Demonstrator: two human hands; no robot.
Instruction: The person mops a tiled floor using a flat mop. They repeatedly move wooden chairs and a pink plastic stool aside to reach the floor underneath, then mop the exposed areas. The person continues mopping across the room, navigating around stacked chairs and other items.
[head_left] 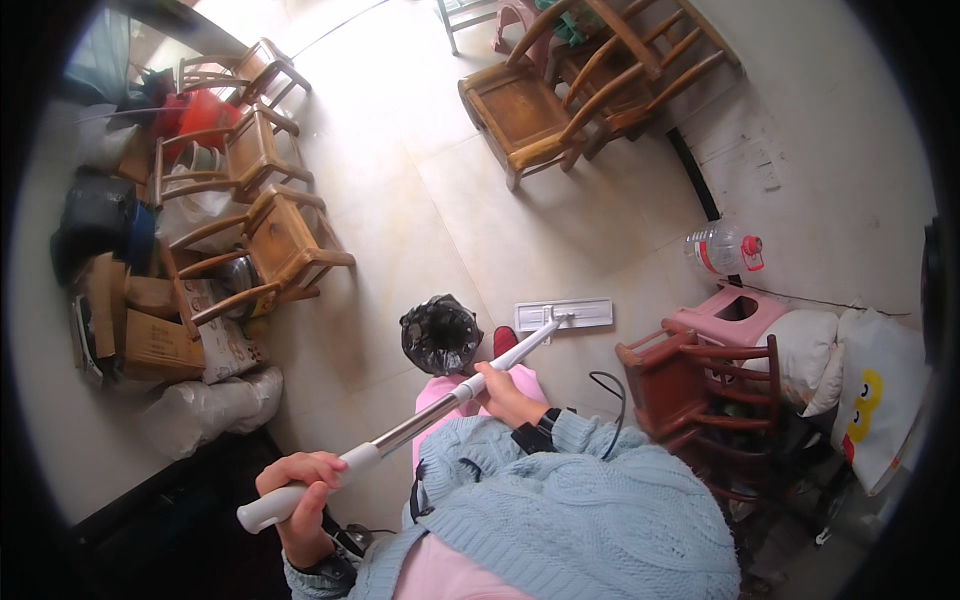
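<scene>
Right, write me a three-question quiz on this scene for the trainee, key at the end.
1. What does the left hand grip?
A) a bottle
B) the mop handle
C) a stool
2. True or false: the right hand grips nearer the mop head than the left hand does.
3. Fill in: the plastic bag on the floor in front of the person is ____ in colour.

Key: 1 B; 2 True; 3 black.
</scene>
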